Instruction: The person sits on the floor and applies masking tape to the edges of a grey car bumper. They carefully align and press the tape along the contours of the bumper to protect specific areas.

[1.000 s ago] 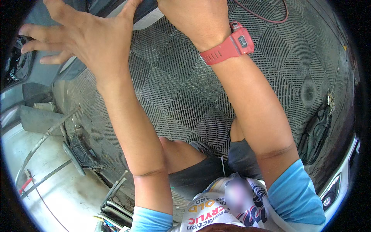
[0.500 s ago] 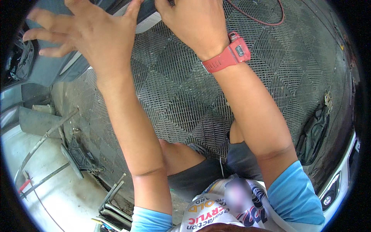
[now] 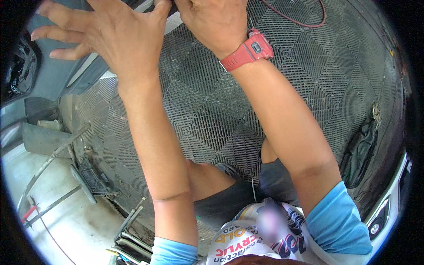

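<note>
My left hand (image 3: 121,37) is open, its fingers spread wide over a dark grey vehicle panel (image 3: 53,73) at the upper left. Its thumb reaches toward the panel's edge by the top of the picture; whether it touches cannot be made out. Close beside that thumb is my right hand (image 3: 214,24), back upward, with a red watch (image 3: 249,52) on the wrist. The right fingers are bent away and cut off by the upper edge, so anything in them is hidden. A pale strip (image 3: 172,23) shows below the gap between the two hands.
Black grid matting (image 3: 212,106) covers the floor under my arms. A dark red hose (image 3: 304,24) curves at the top right. Metal stand tubes (image 3: 53,154) are at the left, a black bag-like object (image 3: 360,154) at the right. A white car's front (image 3: 382,221) stands lower right.
Both hands have shifted: the left a little to the right, the right to the left and slightly up. They are now closer together near the upper edge. The left fingers stay spread.
</note>
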A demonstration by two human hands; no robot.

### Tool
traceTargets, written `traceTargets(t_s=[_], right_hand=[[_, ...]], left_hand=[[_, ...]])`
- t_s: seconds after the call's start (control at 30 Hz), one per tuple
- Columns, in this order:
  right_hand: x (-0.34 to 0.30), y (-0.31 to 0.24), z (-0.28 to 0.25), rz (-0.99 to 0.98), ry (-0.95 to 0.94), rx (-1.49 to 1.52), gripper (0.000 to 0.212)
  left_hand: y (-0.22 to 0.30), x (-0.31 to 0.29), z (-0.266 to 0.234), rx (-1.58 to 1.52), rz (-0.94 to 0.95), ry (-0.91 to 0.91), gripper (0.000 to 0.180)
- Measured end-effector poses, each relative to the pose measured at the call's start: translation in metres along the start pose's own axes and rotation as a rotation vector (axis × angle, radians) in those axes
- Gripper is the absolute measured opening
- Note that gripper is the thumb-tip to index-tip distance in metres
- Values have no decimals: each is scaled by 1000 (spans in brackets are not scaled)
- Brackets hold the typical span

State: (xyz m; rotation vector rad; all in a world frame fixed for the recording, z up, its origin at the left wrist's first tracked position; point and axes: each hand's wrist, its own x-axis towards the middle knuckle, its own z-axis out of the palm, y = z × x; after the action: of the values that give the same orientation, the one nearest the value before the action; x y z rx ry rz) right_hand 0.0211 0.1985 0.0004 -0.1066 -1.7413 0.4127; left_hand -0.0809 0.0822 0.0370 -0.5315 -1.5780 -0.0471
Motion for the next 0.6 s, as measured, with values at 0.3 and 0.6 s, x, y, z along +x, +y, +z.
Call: traceTargets(t_s=[0.3,0.6], right_hand=[[-7,-25,3,579,185,408,12],[14,-68,-3,1088,156,678,19]], left_hand=[[4,-4,-3,18,-63,-80,116],[0,-8,-35,-408,-162,-330,136]])
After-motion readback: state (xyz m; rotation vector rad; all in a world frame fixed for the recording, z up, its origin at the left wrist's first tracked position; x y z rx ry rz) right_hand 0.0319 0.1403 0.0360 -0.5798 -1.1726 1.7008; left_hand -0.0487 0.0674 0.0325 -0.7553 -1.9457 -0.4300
